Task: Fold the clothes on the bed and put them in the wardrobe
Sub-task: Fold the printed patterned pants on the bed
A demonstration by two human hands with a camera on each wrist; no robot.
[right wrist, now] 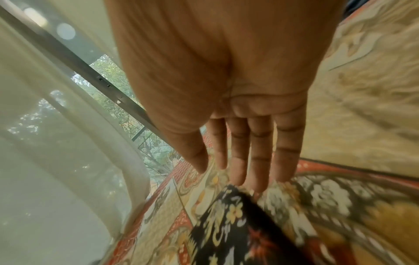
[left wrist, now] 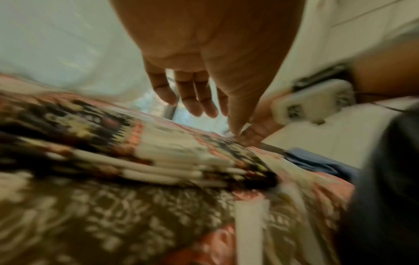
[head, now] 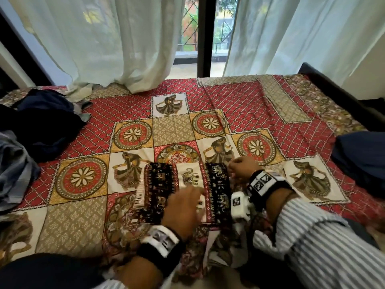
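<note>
A folded patterned cloth (head: 164, 184), black, white and red with an elephant print, lies on the bedsheet (head: 250, 105) near the front edge. My left hand (head: 185, 205) hovers blurred over its middle with fingers spread and straight; in the left wrist view the left hand (left wrist: 195, 100) is above the folded cloth (left wrist: 158, 154) and holds nothing. My right hand (head: 241, 166) is at the cloth's far right corner. In the right wrist view, the right hand (right wrist: 244, 161) has straight fingers whose tips touch the edge of the cloth (right wrist: 226, 224).
A heap of unfolded dark navy clothes (head: 41, 126) and a grey-blue garment (head: 12, 170) lie at the bed's left. A folded navy garment (head: 360, 161) sits at the right edge. Pale curtains (head: 104, 38) hang behind; a dark bed frame (head: 343, 94) runs along the right.
</note>
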